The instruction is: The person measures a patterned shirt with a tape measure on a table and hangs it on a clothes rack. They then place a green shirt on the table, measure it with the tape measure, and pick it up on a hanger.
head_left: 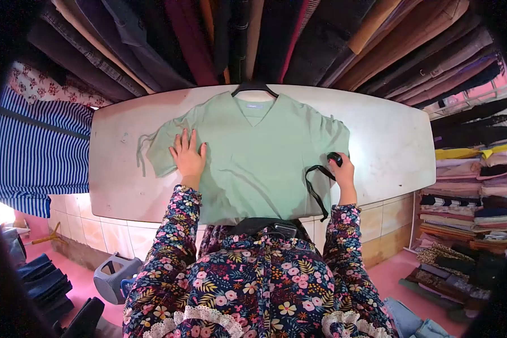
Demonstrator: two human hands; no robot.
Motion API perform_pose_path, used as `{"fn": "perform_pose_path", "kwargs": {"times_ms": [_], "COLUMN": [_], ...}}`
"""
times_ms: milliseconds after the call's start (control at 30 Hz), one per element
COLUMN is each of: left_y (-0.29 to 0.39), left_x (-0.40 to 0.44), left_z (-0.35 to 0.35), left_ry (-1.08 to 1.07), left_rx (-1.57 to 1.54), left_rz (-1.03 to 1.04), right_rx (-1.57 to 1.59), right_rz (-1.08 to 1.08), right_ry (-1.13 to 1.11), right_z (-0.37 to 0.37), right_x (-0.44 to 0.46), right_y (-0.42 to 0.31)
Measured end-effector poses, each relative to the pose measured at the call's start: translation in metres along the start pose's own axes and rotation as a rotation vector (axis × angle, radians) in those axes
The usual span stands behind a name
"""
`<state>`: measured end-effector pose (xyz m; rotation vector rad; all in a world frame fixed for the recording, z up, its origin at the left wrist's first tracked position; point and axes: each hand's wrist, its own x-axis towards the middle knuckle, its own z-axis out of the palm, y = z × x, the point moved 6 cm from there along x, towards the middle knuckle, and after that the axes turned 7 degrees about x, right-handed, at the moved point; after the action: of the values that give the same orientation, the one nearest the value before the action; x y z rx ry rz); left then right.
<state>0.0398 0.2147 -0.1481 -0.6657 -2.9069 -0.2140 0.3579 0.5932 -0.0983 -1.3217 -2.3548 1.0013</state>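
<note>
- Looking at a light green top (257, 152) now, spread at the centre of our clock on the pale surface (391, 132), neckline towards 12, lower end at the near edge by 6.
- It should handle light and soft, we reckon: thin cloth, already creased, likely to rumple if dragged, hardly fragile.
- Best hold? We'd take both shoulders, at 11 and 1, or the black hanger (254, 87) at 12, the one stiff part.
- Over at 9, our left grip (189, 163) lies flat on the cloth by the sleeve, fingers spread, grasping nothing.
- And at 3, our right grip (345, 172) is curled around a small black device (336, 159) by the other sleeve.
- Watch its dark strap (315, 198), trailing down towards 4: that could snag.
- Loose sleeve ties (141, 156) dangle at 9, easily caught.
- Around us: hanging clothes (191, 45) crowd 12, a striped garment (36, 141) 9, folded stacks (456, 219) 4.
</note>
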Motion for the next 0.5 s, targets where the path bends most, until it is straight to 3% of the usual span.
{"fn": "perform_pose_path", "kwargs": {"times_ms": [167, 233, 367, 500], "left_y": [-0.020, -0.035, -0.063, -0.072], "left_x": [-0.017, -0.026, -0.040, -0.043], "left_z": [-0.003, 0.001, 0.007, -0.001], "left_ry": [-0.050, -0.046, -0.087, -0.133], "left_rx": [0.026, 0.040, 0.090, 0.100], "left_rz": [-0.054, -0.072, -0.110, -0.132], "right_rx": [0.025, 0.256, 0.428, 0.401], "right_rz": [0.026, 0.084, -0.001, -0.059], "right_ry": [-0.065, -0.076, -0.017, -0.074], "right_z": [0.007, 0.011, 0.016, 0.025], "right_x": [0.002, 0.009, 0.029, 0.046], "right_y": [-0.014, -0.020, -0.055, -0.071]}}
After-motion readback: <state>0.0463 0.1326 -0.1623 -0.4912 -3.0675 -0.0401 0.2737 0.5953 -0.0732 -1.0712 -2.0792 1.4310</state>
